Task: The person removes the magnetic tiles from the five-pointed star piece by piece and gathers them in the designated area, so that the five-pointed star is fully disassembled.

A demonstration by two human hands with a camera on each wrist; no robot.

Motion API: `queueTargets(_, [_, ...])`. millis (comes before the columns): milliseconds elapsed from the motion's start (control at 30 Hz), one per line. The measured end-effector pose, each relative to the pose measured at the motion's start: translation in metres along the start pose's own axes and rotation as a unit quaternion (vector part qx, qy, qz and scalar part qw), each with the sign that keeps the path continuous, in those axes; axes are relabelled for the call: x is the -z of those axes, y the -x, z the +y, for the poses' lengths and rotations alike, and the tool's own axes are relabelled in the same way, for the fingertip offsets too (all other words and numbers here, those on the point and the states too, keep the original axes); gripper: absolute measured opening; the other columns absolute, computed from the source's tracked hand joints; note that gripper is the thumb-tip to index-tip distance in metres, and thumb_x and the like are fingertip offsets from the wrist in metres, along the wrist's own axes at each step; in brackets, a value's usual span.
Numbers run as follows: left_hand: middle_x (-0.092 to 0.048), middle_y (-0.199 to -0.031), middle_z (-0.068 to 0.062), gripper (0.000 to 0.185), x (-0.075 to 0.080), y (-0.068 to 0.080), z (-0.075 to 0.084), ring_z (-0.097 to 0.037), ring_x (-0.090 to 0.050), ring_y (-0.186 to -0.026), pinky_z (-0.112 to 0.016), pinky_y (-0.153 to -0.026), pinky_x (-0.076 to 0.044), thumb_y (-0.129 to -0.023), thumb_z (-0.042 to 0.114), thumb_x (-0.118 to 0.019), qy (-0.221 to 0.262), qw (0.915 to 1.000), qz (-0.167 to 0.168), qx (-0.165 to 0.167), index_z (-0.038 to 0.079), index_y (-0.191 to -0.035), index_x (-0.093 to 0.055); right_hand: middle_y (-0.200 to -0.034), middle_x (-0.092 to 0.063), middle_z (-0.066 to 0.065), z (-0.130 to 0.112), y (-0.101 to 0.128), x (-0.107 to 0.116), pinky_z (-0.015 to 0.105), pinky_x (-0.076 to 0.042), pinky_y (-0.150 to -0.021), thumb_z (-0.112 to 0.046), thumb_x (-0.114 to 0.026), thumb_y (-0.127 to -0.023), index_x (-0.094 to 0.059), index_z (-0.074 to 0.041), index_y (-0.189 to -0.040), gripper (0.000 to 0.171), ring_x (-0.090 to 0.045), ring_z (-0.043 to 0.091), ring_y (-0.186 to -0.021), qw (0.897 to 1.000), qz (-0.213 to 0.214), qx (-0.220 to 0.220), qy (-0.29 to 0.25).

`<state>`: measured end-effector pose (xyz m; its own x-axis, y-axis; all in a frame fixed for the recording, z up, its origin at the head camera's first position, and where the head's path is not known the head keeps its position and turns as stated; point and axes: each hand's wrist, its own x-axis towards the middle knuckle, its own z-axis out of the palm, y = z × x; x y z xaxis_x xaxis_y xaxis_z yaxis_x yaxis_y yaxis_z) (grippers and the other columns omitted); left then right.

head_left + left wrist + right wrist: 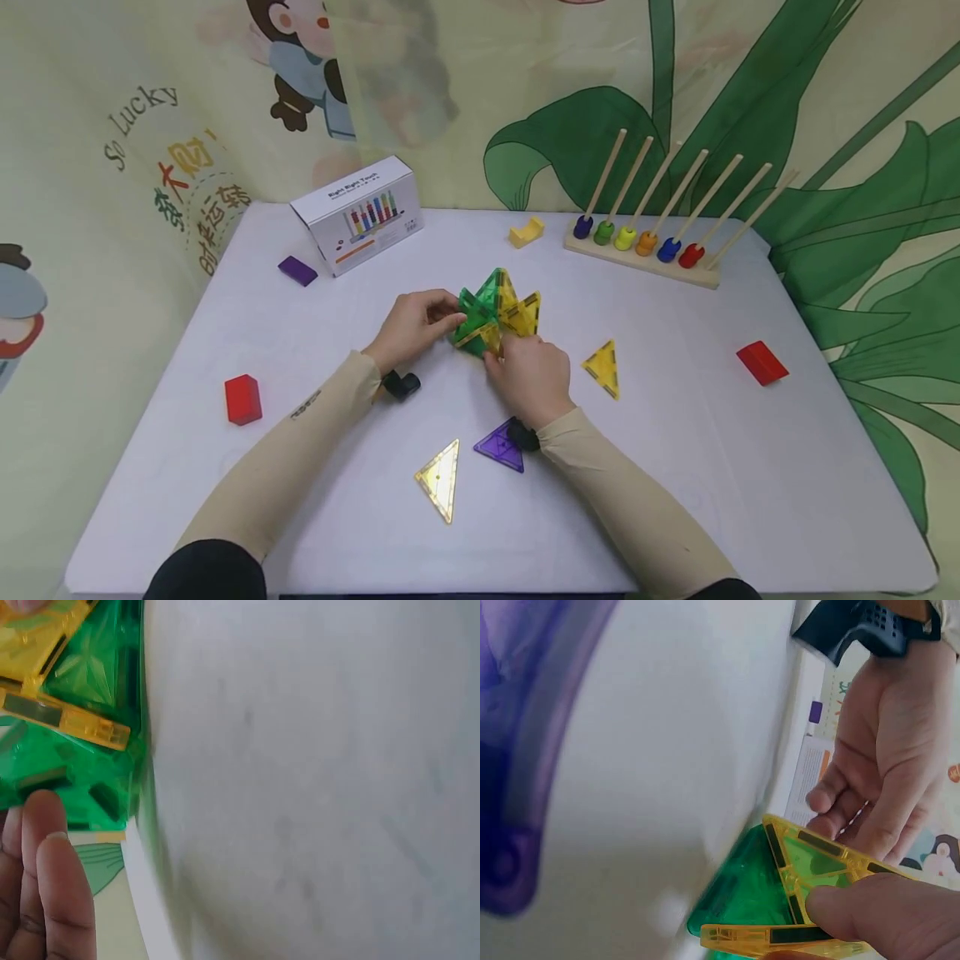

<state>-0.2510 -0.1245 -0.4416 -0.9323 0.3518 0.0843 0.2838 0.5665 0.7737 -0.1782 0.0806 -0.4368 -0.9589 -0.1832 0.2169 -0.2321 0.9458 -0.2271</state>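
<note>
A star-like build of translucent magnetic tiles stands mid-table, with green tiles (472,310) on its left and yellow tiles (522,314) on its right. My left hand (420,321) is at the green side, its fingertips (46,806) touching a green tile (75,776). From the near right, my right hand (534,375) pinches a yellow triangle tile (808,859), thumb on its face. Behind that tile, the left hand (892,742) shows in the right wrist view. A purple triangle tile (498,447) lies by the right wrist, partly covered by its strap camera.
Loose yellow triangle tiles lie right (603,368) and in front (440,481). Red blocks sit left (243,400) and right (762,363). At the back are a purple block (297,271), a box (367,218), a yellow block (527,232) and a peg rack (641,265) with colored beads.
</note>
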Motion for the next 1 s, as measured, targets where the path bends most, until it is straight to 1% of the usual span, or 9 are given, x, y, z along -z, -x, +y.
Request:
queueTargets(300, [-0.079,-0.104,-0.011,0.022,-0.003,0.007,0.002,-0.023,-0.074,-0.088,-0.038,-0.081,-0.060,-0.098,0.023,-0.073,0.009,0.9996,0.025,0.003,0.005,-0.111,-0.073,-0.057,-0.062,0.002,0.005,-0.001,-0.003,0.032,-0.034,-0.041,-0.036,-0.076,-0.094,-0.077,-0.011,-0.081,0.028,-0.052,0.016,-0.046,1.000,0.013,-0.002,0.003])
queueTargets(500, [-0.079,-0.101,-0.012,0.022,-0.004,0.011,0.004,-0.023,-0.074,-0.084,-0.035,-0.077,-0.059,-0.097,0.022,-0.074,0.016,0.9990,0.038,0.014,0.004,-0.109,-0.073,-0.061,-0.068,0.004,0.007,-0.001,-0.004,0.033,-0.038,-0.041,-0.034,-0.076,-0.094,-0.079,-0.011,-0.085,0.025,-0.055,0.017,-0.047,1.000,0.024,0.002,-0.006])
queueTargets(767, [-0.079,-0.096,-0.013,0.020,-0.007,0.018,0.005,-0.021,-0.074,-0.080,-0.028,-0.071,-0.057,-0.096,0.020,-0.075,0.020,0.9979,0.059,0.019,0.003,-0.108,-0.072,-0.071,-0.075,0.006,0.010,-0.005,-0.002,0.036,-0.043,-0.046,-0.033,-0.075,-0.095,-0.081,-0.013,-0.091,0.022,-0.062,0.020,-0.054,1.000,0.008,-0.010,-0.023])
queueTargets(1000, [-0.079,-0.096,-0.012,0.019,-0.009,0.022,0.005,-0.021,-0.075,-0.080,-0.027,-0.068,-0.056,-0.098,0.020,-0.074,0.030,0.9967,0.068,0.032,0.004,-0.107,-0.072,-0.075,-0.077,0.007,0.014,-0.008,-0.005,0.040,-0.048,-0.049,-0.032,-0.074,-0.096,-0.081,-0.012,-0.094,0.021,-0.066,0.023,-0.058,1.000,0.009,-0.004,-0.028])
